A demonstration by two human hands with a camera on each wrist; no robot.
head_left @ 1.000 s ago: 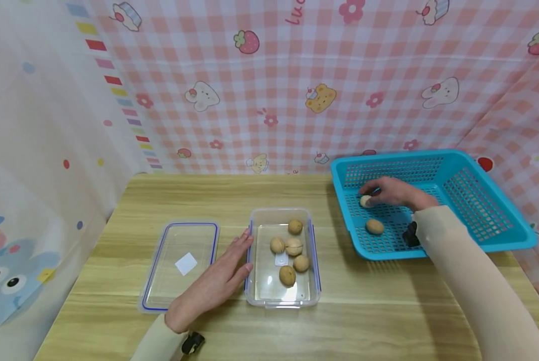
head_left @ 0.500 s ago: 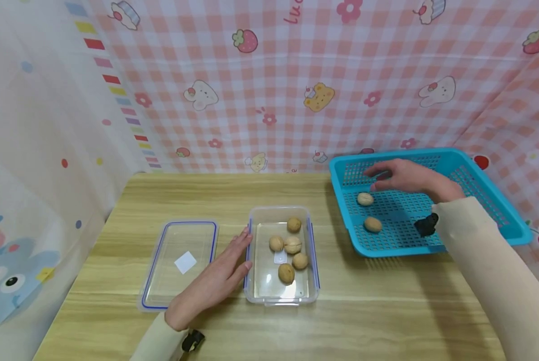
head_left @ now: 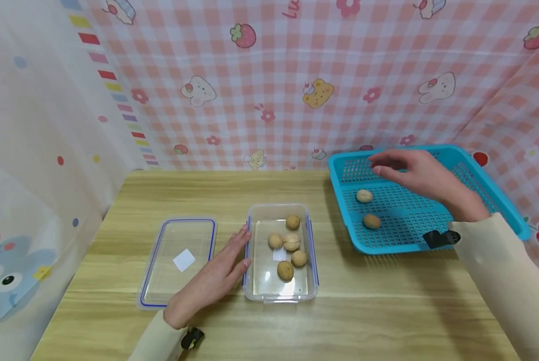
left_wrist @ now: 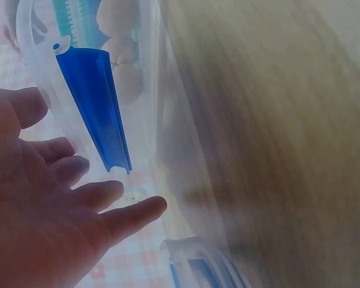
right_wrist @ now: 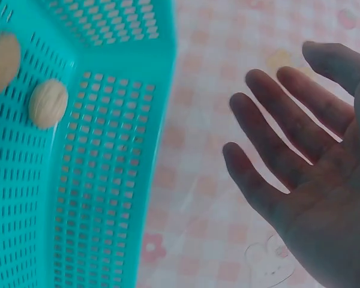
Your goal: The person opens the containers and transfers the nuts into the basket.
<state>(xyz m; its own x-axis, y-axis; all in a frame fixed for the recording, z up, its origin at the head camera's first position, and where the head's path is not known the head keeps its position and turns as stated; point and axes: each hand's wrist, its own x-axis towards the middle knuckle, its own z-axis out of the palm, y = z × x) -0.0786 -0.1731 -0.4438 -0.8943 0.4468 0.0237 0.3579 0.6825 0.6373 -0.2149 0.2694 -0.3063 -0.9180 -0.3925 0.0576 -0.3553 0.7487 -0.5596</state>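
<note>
My left hand [head_left: 211, 278] lies with straight fingers against the left side of a clear plastic container [head_left: 264, 288]. Inside that container sit several walnuts [head_left: 285, 271], clustered toward its right half. In the left wrist view, a blue side latch [left_wrist: 96, 111] shows just beyond the fingers. My right hand [head_left: 420, 173] is raised over the blue plastic basket [head_left: 414, 248], its fingers extended and holding nothing. Two walnuts rest in the left part of the basket: a pale one [head_left: 364, 196] at the back and a browner one [head_left: 371, 221] in front.
To the left of the container lies its clear lid [head_left: 168, 271] with a blue seal and a white square label [head_left: 184, 260]. A pink checked cloth [head_left: 269, 90] hangs behind the wooden table [head_left: 341, 321].
My right hand has let go of the pale walnut in the basket and lifted up and to the right, its fingers straightening. The left hand has stayed at the container's side.
</note>
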